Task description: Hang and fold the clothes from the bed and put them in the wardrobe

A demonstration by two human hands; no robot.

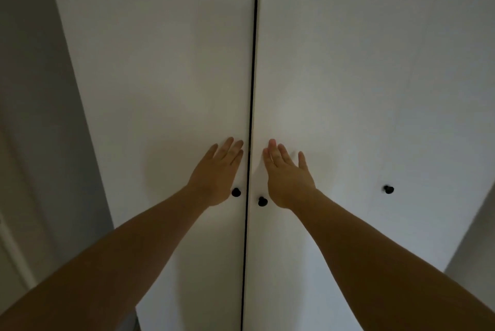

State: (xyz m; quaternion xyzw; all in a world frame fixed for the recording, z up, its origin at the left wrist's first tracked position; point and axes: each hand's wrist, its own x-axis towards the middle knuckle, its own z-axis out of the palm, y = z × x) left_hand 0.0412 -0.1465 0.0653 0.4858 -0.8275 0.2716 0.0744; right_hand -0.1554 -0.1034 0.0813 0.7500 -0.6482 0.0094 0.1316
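Two hands lie flat against the closed white wardrobe (160, 63), which fills the view straight ahead. Left hand (217, 175): fingers straight, holding nothing, on the left door (150, 116). Right hand (288, 178): the same, on the right door (375, 89). Both sit beside the dark seam (253, 63). Left knob (236, 192) and middle knob (262, 201), both black, are at the wrists. Far knob (388, 189) well right.

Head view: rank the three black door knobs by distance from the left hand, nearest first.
1. Left-door knob, at the heel of the left hand.
2. Middle knob, beside the right hand.
3. Far knob, out to the right.
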